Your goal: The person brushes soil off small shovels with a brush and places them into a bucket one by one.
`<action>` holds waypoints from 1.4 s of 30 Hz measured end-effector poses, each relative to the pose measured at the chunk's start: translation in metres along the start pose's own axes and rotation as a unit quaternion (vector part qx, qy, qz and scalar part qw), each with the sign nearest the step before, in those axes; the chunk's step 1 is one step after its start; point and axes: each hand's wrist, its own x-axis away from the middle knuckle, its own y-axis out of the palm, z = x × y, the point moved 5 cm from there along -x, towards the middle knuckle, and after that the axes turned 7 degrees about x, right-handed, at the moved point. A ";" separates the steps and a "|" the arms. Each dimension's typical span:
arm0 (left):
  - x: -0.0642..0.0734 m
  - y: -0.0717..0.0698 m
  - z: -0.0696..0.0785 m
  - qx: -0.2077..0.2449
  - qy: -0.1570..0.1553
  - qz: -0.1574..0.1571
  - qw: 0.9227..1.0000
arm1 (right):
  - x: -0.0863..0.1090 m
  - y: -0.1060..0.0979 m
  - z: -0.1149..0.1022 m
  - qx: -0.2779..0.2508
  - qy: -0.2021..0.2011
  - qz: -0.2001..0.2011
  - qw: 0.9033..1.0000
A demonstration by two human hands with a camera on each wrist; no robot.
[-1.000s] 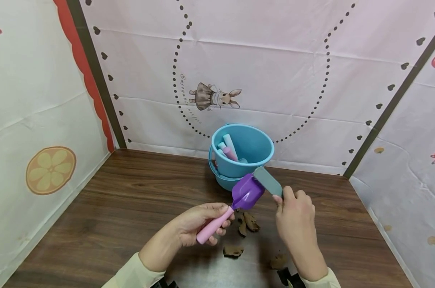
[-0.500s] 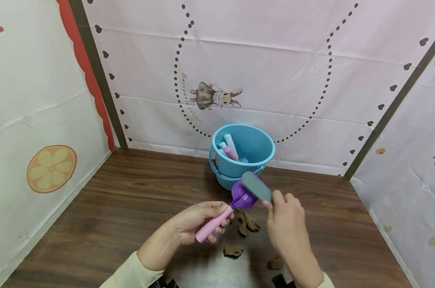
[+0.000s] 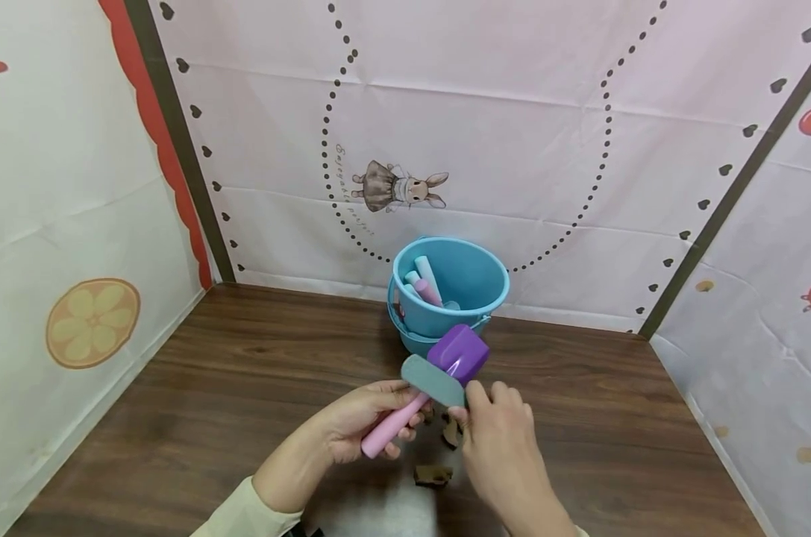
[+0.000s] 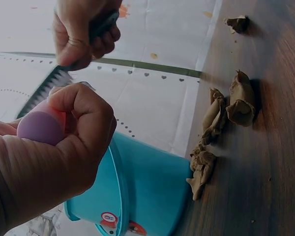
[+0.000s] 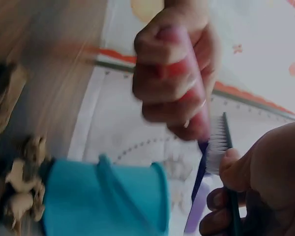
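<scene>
My left hand (image 3: pixel 351 421) grips the pink handle of a toy shovel (image 3: pixel 462 349), its purple blade raised toward the bucket. A grey-green brush (image 3: pixel 433 379) is held in my right hand (image 3: pixel 502 440), fingers and thumb round its near end. In the head view the brush overlaps the shovel's neck and the lower end of its blade. Pale bristles (image 5: pixel 217 147) face the shovel beside the left hand in the right wrist view. Seen from the left wrist, the handle's round end (image 4: pixel 41 128) pokes out of the curled fingers.
Behind the hands a blue bucket (image 3: pixel 418 319) stands against the patterned cloth wall (image 3: pixel 512 164), with several pale and pink handles inside. Brown clay-like lumps (image 4: pixel 242 98) lie on the dark wooden table (image 3: pixel 257 350), some below the hands.
My right hand has moved left and toward me, carrying the brush from the blade's far end down to the shovel's neck. The left hand has kept nearly the same place.
</scene>
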 end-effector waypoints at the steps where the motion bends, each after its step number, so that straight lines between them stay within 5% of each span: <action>1: 0.000 0.000 -0.001 -0.001 -0.001 -0.001 1.000 | -0.001 0.001 0.004 0.002 0.010 0.005 1.000; 9: 0.002 -0.002 -0.003 -0.007 -0.009 0.000 1.000 | -0.016 -0.008 0.057 -0.011 0.098 0.063 0.993; 16: 0.003 -0.002 0.003 -0.008 0.006 -0.005 1.000 | -0.002 -0.006 0.005 -0.013 0.004 0.033 0.999; 19: 0.004 -0.001 0.005 -0.006 0.009 -0.009 1.000 | -0.003 -0.001 0.002 -0.007 -0.006 0.031 0.999; 25: 0.005 -0.001 0.006 -0.008 0.002 -0.025 1.000 | -0.014 -0.007 0.051 -0.017 0.091 0.067 0.993; 28: 0.005 -0.001 0.007 -0.015 0.002 -0.027 1.000 | -0.015 -0.011 0.060 -0.011 0.104 0.080 0.991; 37: 0.005 0.000 0.006 -0.015 0.004 -0.014 1.000 | 0.006 -0.008 -0.003 0.006 -0.015 0.034 0.999; 42: 0.006 0.001 0.007 -0.020 0.005 -0.017 1.000 | 0.001 -0.005 0.008 0.009 0.019 0.032 0.999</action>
